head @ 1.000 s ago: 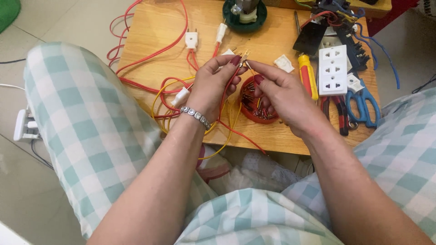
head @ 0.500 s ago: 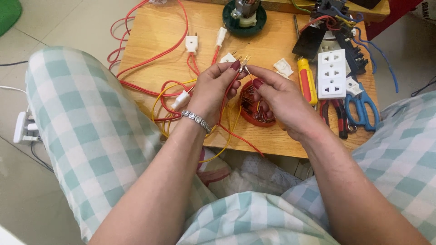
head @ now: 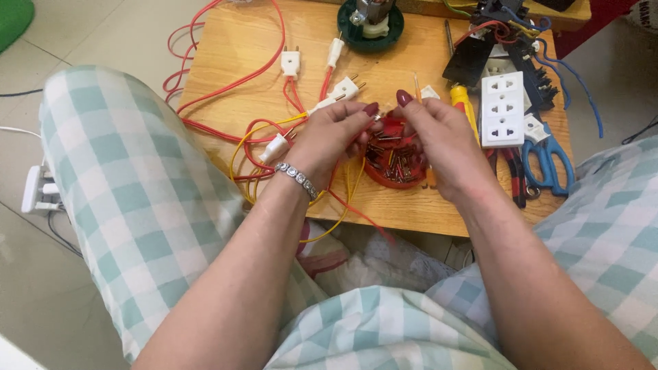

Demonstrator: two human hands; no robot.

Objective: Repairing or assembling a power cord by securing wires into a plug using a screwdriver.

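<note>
Knees in green-white check trousers (head: 137,192) fill the near edge, both forearms reaching out between them to a low wooden table (head: 233,62)

Left hand (head: 329,140), bracelet (head: 296,177) on wrist, fingers curled with thumb and forefinger pinched; right hand (head: 442,140) same, tips pinched. Fingertips of both hands meet at a small part (head: 381,116) held just above a red dish (head: 394,164); part too small to tell what it is. A thin orange wire (head: 416,88) sticks up by the right fingertips; cannot tell if it is in the pinch

Dish sits on the table under and between the hands, full of small metal pins. Yellow wire (head: 343,205) and red wire (head: 226,89) loop left of the dish and under the left hand, some hanging off the near table edge

Right of the right hand: pliers (head: 513,175), blue scissors (head: 548,161), then a white socket strip (head: 502,109) and a yellow screwdriver (head: 463,106) just beside it

Further off: white plugs (head: 290,63) on red leads, centre-left. Far edge: green round base (head: 373,31) with a metal piece on it; black parts (head: 473,58) with blue wire (head: 582,85) at far right

Floor at left: white adapter (head: 38,192) with cables
</note>
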